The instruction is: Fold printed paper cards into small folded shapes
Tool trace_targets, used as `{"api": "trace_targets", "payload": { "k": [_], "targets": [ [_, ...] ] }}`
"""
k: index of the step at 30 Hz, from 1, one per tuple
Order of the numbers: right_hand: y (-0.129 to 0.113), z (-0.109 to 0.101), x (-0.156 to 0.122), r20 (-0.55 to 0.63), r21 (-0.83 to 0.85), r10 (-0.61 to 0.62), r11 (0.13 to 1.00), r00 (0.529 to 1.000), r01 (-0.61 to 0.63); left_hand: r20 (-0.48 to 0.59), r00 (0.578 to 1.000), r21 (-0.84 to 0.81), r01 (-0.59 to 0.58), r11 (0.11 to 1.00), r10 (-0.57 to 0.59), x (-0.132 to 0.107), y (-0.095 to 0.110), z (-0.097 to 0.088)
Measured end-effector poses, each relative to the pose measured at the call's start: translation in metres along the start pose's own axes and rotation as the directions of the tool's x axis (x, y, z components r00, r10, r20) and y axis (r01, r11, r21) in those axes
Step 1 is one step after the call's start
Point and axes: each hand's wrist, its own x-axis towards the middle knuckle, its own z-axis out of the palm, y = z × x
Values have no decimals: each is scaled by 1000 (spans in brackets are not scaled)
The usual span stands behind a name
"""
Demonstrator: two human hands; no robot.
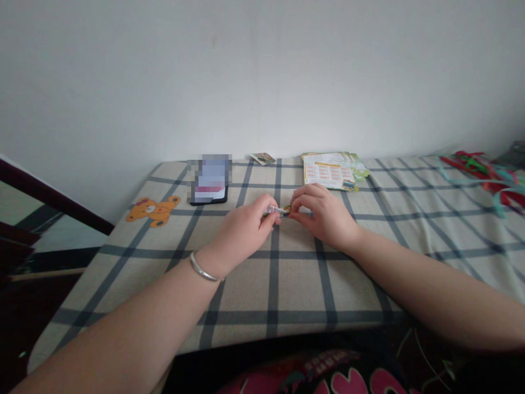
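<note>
Above the middle of the checked tablecloth (241, 295), a narrow strip of folded printed paper (283, 212) stretches between my hands. My left hand (249, 225), with a silver bangle (200, 269) on its wrist, pinches one end between thumb and fingers. Thumb and fingertips of my right hand (324, 216) are closed on the other end, where a yellowish-brown bit shows. My fingers hide most of the paper, so its full shape cannot be made out.
A teddy bear cutout (153, 210) lies at the left, beside a phone (211, 180) with a blurred screen. Near the wall are a small folded paper piece (263, 158) and a stack of printed sheets (330, 171). Tangled colored ribbons (488, 175) lie far right.
</note>
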Motion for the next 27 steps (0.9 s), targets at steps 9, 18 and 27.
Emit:
{"api": "trace_targets", "payload": {
  "k": [9, 18, 27],
  "targets": [
    [2, 7, -2, 8, 231, 59, 971, 998, -60, 35, 999, 33, -37, 999, 35, 0, 1, 0],
    [-9, 5, -2, 130, 232, 146, 957, 981, -173, 48, 998, 133, -48, 990, 42, -2, 8, 0],
    [-12, 3, -2, 119, 114, 162, 978, 980, -176, 33, 996, 186, -82, 979, 77, 2, 4, -3]
  ]
}}
